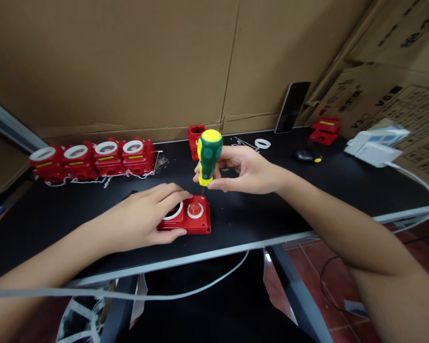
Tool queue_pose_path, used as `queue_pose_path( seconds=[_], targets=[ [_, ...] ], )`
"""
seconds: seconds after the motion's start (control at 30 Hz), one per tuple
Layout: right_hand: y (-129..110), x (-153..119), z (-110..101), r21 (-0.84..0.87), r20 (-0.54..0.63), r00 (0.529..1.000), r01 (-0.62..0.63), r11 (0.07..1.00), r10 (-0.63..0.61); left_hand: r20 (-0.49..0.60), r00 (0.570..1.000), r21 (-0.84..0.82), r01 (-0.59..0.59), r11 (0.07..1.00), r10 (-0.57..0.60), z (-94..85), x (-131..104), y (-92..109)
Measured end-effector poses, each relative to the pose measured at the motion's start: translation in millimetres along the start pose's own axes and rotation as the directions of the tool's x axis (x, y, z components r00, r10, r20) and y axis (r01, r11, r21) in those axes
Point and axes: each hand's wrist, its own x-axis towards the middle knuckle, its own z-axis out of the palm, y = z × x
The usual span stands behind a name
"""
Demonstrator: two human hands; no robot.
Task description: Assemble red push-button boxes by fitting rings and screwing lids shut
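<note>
A red housing [200,225] with a white ring and a round red button [195,208] lies flat on the black table. My left hand [146,214] is closed round its left part, fingers over the top and thumb along the near side. Above the housing's far right corner, my right hand [241,169] grips a green and yellow screwdriver [211,152]. The screwdriver stands nearly upright, its tip on a screw [203,196] at that corner.
Several red housings [78,161] with white rings line the back left. Behind the screwdriver is another red part [194,138]. Further right are a white ring [262,144], a phone [292,107], a dark tool [304,155], red pieces [325,131] and a white device [375,145] with a cable.
</note>
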Motion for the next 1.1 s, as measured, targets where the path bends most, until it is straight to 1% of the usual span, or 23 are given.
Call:
queue_pose_path(
  seconds=[0.1,0.23,0.37,0.6,0.7,0.83,0.93,1.0,1.1],
  targets=[
    [-1.0,-0.8,5.6,-0.070,-0.046,0.998,0.027,0.997,-0.030,0.006,1.000,0.015,0.002,1.000,-0.002,0.2,0.1,0.7],
    [-1.1,-0.8,9.6,-0.116,-0.104,0.994,0.008,0.993,-0.020,0.012,1.000,0.021,0.010,1.000,-0.010,0.1,0.8,2.0],
    [-0.5,1.0,10.6,-0.094,-0.136,0.990,0.009,0.996,-0.022,0.013,1.000,0.021,0.016,1.000,-0.016,0.0,1.0,1.9],
    [1.2,1.7,13.0,-0.085,-0.183,0.983,-0.032,0.996,0.016,-0.007,1.000,0.015,-0.007,1.000,0.007,0.0,-0.3,1.2],
    [0.6,1.1,7.5,-0.056,-0.126,0.990,-0.063,0.996,0.056,-0.002,1.000,0.020,-0.004,1.000,0.004,-0.3,-0.3,1.1],
    [-0.8,-0.2,-4.9,0.089,0.043,0.995,-0.091,0.992,0.088,0.000,1.000,0.011,0.005,1.000,-0.005,-0.7,-0.7,1.2],
    [-1.6,-0.4,-10.9,0.148,0.127,0.989,-0.093,0.985,0.075,0.001,1.000,0.001,0.004,1.000,-0.004,-0.8,-0.9,1.3],
    [-1.8,0.1,-11.8,0.165,0.143,0.987,-0.097,0.982,0.073,-0.002,1.000,0.007,-0.007,1.000,0.007,-0.9,-0.8,1.3],
    [-1.9,1.0,-9.9,0.172,0.125,0.989,-0.097,0.980,0.076,-0.011,1.000,0.027,-0.021,0.999,0.022,-1.0,-0.5,1.4]
  ],
)
